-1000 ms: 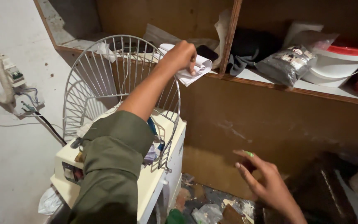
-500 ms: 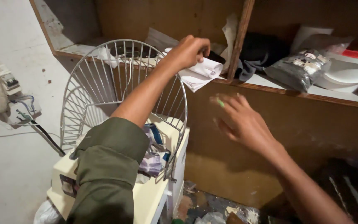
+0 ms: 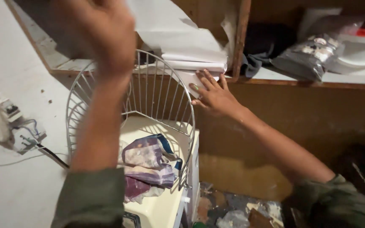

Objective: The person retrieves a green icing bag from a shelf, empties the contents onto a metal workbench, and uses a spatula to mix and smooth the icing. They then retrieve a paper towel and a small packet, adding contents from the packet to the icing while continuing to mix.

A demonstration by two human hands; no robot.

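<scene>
Head view: right hand (image 3: 214, 95) is pressing spread fingers (image 3: 205, 78) against folded white papers (image 3: 191, 55) at shelf (image 3: 300, 78) edge, above wire fan guard (image 3: 148, 114). Left hand (image 3: 102, 38) is blurring; finger state can't tell. Risk: papers probably sliding off w/ uneven push.

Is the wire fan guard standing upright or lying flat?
Upright. The wire fan guard stands on edge on the cream box, its ribs rising to the shelf.

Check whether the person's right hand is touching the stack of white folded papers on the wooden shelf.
Touching. The head view shows the right hand with fingertips pressed against the lower edge of the white folded papers.
</scene>
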